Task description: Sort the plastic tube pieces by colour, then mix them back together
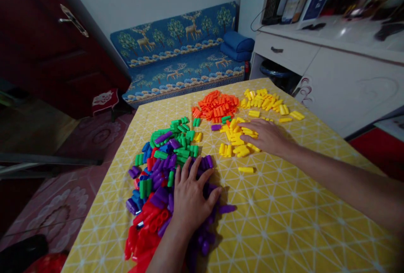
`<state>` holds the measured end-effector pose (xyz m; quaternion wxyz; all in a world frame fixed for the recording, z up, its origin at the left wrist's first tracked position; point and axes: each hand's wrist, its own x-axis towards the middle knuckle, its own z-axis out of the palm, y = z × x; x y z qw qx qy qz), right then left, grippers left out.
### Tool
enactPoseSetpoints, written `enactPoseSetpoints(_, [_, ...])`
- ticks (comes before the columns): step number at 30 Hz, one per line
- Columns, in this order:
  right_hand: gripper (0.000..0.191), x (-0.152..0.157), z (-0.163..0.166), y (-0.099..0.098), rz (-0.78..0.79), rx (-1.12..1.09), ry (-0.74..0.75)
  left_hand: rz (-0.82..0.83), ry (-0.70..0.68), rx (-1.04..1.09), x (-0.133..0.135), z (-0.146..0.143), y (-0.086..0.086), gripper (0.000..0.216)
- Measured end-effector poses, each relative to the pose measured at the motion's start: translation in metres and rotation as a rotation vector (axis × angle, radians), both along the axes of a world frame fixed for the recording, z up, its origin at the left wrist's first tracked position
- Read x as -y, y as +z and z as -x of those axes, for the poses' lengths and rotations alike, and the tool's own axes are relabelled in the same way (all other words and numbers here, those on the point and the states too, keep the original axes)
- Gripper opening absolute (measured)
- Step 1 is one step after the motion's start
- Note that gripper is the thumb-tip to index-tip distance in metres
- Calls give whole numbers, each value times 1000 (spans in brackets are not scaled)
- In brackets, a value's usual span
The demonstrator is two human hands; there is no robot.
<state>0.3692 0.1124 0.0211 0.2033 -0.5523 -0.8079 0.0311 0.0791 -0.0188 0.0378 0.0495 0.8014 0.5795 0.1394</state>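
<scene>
My left hand [190, 195] lies flat with fingers spread on a mixed heap of purple, green, red and blue plastic tube pieces [159, 167] at the near left of the table. My right hand [264, 135] reaches out, fingers stretched and palm down, resting on a cluster of yellow pieces [235, 138] in the middle. Further back lie a pile of orange pieces [217, 106] and a second spread of yellow pieces [268, 102]. One yellow piece [245, 169] and one purple piece [227, 209] lie apart on the cloth.
The table wears a yellow cloth with white line pattern [284, 214]. A white cabinet [341, 75] stands to the right, a blue patterned sofa [186, 58] behind, a dark red door [47, 41] at left. A dark bin [276, 70] sits by the cabinet.
</scene>
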Motion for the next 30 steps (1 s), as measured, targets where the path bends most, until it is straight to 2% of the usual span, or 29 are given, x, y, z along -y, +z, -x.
enactPoseSetpoints(3, [55, -15, -9, 16, -38, -90, -101, 5, -3, -5, 0, 0, 0, 42])
enactPoseSetpoints(6, [60, -68, -38, 19, -132, -90, -332, 8, -10, -14, -1, 0, 0, 43])
enactPoseSetpoints(7, [60, -87, -49, 17, -124, -63, -393, 8, -15, -19, -1, 0, -1, 43])
enactPoseSetpoints(9, [60, -116, -68, 9, -10, -16, -467, 4, -24, -34, -2, 0, -1, 42])
enactPoseSetpoints(12, [55, -127, -78, -3, 192, 19, -448, -16, -35, -61, -3, 1, -2, 42])
enactPoseSetpoints(15, [55, -104, -67, -4, 199, 64, -346, -29, -38, -70, -3, 2, -3, 43])
enactPoseSetpoints(18, [60, -75, -47, 14, 258, 114, -272, -30, -39, -63, -3, 2, -4, 44])
enactPoseSetpoints(20, [68, -70, -36, 31, 257, 105, -325, -25, -34, -62, -3, 1, -3, 44])
enactPoseSetpoints(22, [74, -82, -31, 44, 155, 59, -420, -16, -30, -67, -3, 1, -3, 44])
enactPoseSetpoints(24, [71, -109, -31, 46, 61, -4, -481, -5, -29, -77, -3, 1, -2, 44])
enactPoseSetpoints(27, [68, -159, -38, 31, 98, -68, -476, -3, -28, -93, -3, 1, -3, 43])
enactPoseSetpoints(30, [76, -197, -42, 10, 216, -49, -451, -15, -32, -105, -3, 1, -4, 44])
